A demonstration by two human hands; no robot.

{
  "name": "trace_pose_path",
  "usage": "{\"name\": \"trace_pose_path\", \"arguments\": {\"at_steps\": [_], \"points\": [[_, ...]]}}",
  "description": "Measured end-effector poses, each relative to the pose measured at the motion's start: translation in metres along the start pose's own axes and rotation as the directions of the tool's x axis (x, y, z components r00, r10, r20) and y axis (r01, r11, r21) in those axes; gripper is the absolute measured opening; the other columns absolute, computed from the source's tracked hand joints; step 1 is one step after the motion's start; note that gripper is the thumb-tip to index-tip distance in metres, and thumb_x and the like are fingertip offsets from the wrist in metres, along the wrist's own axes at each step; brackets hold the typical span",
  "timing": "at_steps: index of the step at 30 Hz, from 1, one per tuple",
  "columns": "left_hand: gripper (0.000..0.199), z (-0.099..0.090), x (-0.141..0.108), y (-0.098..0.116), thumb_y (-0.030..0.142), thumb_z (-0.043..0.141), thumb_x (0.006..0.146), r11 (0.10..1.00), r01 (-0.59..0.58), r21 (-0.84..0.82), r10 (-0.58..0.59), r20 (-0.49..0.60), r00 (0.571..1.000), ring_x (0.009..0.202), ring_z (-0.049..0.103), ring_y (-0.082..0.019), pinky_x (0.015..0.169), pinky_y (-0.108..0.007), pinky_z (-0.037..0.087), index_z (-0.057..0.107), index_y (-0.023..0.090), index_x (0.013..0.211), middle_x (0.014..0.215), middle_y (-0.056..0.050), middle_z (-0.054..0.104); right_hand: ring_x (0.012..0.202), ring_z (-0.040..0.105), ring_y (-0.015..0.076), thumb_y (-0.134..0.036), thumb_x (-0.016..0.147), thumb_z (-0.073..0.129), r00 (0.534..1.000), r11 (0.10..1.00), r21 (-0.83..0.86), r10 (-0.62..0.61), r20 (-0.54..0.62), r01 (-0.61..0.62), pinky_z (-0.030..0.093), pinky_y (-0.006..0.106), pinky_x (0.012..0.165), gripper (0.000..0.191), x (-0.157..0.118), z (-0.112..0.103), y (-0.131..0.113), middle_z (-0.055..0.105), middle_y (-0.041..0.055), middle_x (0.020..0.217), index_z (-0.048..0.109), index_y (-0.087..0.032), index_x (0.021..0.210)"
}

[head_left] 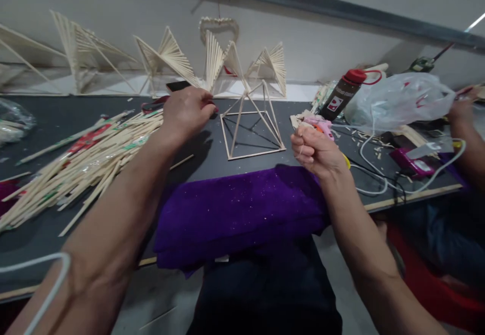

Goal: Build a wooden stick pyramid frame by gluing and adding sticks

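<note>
Has the right hand (319, 149) curled nearly closed in front of the pink tool (324, 124); cannot tell if gripping anything. Has the left hand (188, 110) half curled, thumb near the fingertips, close by the dark phone (178, 86); hold likewise unclear. Between both, on the table (206, 160), the stick frame (238, 125); nearer, purple cloth (242, 213); leftward, loose sticks (91, 165); behind, fan-shaped pieces (214, 62).

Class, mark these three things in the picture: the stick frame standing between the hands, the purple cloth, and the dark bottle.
Stick frame (257, 154): head view, on its front base stick.
Purple cloth (242, 208): head view, middle of its upper surface.
Dark bottle (338, 99): head view, on its body.
</note>
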State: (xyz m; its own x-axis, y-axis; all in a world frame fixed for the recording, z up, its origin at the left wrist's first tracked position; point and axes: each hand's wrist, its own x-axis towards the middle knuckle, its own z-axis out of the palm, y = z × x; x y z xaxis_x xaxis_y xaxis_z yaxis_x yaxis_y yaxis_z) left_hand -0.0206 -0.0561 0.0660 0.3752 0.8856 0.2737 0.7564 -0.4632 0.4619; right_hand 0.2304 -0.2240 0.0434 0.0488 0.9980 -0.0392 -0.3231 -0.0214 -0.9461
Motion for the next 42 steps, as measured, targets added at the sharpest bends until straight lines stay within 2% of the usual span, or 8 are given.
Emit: {"name": "trace_pose_path", "arguments": {"at_steps": [4, 7, 10, 14, 18, 24, 30, 42], "points": [[0.033, -0.009, -0.042, 0.048, 0.031, 0.058, 0.088, 0.957, -0.232, -0.173, 0.203, -0.173, 0.964, 0.091, 0.068, -0.020, 0.092, -0.035, 0.051, 0.077, 0.016, 0.109, 0.104, -0.008, 0.075, 0.048, 0.015, 0.0034, -0.036, 0.073, 0.076, 1.000, 0.999, 0.047, -0.028, -0.005, 0.028, 0.012, 0.017, 0.041, 0.031, 0.000, 0.006, -0.012, 0.037, -0.0073, 0.069, 0.049, -0.022, 0.076], [0.036, 0.003, -0.074, 0.080, 0.035, 0.063, 0.082, 0.832, -0.083, -0.548, 0.156, 0.088, 0.984, 0.071, 0.067, -0.016, 0.065, -0.029, 0.054, 0.075, 0.022, 0.114, 0.104, -0.005, 0.076, 0.047, 0.019, 0.0033, -0.042, 0.076, 0.075, 0.997, 0.998, 0.007, -0.069, 0.030, 0.069, 0.017, 0.018, 0.040, 0.032, -0.002, 0.019, -0.011, 0.040, -0.0070, 0.070, 0.049, -0.023, 0.077], [0.052, 0.022, -0.092, 0.097, 0.034, 0.070, 0.073, 0.661, 0.117, -0.741, 0.217, 0.338, 0.916, 0.075, 0.069, -0.017, 0.055, -0.026, 0.053, 0.070, 0.025, 0.124, 0.112, -0.004, 0.074, 0.046, 0.032, 0.0041, -0.049, 0.077, 0.075, 0.982, 0.981, -0.040, -0.189, 0.011, 0.189, 0.030, 0.019, 0.042, 0.034, -0.002, 0.034, 0.004, 0.045, -0.0077, 0.066, 0.053, -0.023, 0.081], [0.034, 0.039, -0.096, 0.097, 0.034, 0.071, 0.068, 0.576, 0.266, -0.773, 0.086, 0.381, 0.921, 0.081, 0.070, -0.020, 0.053, -0.022, 0.051, 0.078, 0.021, 0.100, 0.094, -0.005, 0.076, 0.052, 0.049, 0.0087, -0.042, 0.089, 0.062, 0.901, 0.883, -0.262, -0.424, -0.093, 0.388, 0.043, 0.021, 0.051, 0.019, 0.002, 0.049, 0.031, 0.052, -0.0071, 0.062, 0.058, -0.024, 0.093], [0.015, 0.050, -0.094, 0.088, 0.028, 0.073, 0.063, 0.553, 0.338, -0.762, -0.059, 0.368, 0.928, 0.064, 0.066, -0.015, 0.049, -0.020, 0.046, 0.077, 0.019, 0.074, 0.077, -0.003, 0.075, 0.076, 0.062, 0.0099, -0.036, 0.092, 0.059, 0.770, 0.630, -0.591, -0.637, -0.023, 0.504, 0.053, 0.024, 0.075, 0.014, 0.008, 0.051, 0.043, 0.066, -0.0003, 0.093, 0.063, -0.023, 0.094], [0.016, 0.056, -0.098, 0.089, 0.032, 0.079, 0.064, 0.624, 0.309, -0.718, -0.053, 0.356, 0.933, 0.056, 0.062, -0.012, 0.049, -0.020, 0.046, 0.073, 0.019, 0.071, 0.062, 0.001, 0.069, 0.070, 0.063, 0.0092, -0.041, 0.093, 0.059, 0.824, 0.697, -0.540, -0.566, -0.011, 0.472, 0.054, 0.022, 0.069, 0.021, 0.012, 0.037, 0.052, 0.066, -0.0020, 0.084, 0.064, -0.022, 0.096], [0.020, 0.052, -0.100, 0.088, 0.039, 0.080, 0.069, 0.583, 0.317, -0.749, -0.012, 0.382, 0.924, 0.065, 0.066, -0.015, 0.051, -0.020, 0.046, 0.074, 0.021, 0.078, 0.072, -0.001, 0.074, 0.095, 0.065, 0.0115, -0.028, 0.095, 0.057, 0.727, 0.456, -0.758, -0.686, 0.035, 0.467, 0.051, 0.023, 0.090, 0.014, 0.014, 0.030, 0.054, 0.071, 0.0013, 0.095, 0.068, -0.020, 0.092], [0.018, 0.055, -0.096, 0.081, 0.019, 0.070, 0.076, 0.218, 0.518, -0.827, -0.027, 0.525, 0.851, 0.086, 0.063, -0.011, 0.078, -0.021, 0.054, 0.078, 0.034, 0.080, 0.090, 0.009, 0.077, 0.118, 0.061, 0.0115, -0.037, 0.098, 0.058, 0.718, 0.078, -0.925, -0.655, 0.233, 0.372, 0.039, 0.029, 0.109, 0.021, 0.017, 0.034, 0.060, 0.071, 0.0005, 0.125, 0.076, -0.027, 0.103]]}}
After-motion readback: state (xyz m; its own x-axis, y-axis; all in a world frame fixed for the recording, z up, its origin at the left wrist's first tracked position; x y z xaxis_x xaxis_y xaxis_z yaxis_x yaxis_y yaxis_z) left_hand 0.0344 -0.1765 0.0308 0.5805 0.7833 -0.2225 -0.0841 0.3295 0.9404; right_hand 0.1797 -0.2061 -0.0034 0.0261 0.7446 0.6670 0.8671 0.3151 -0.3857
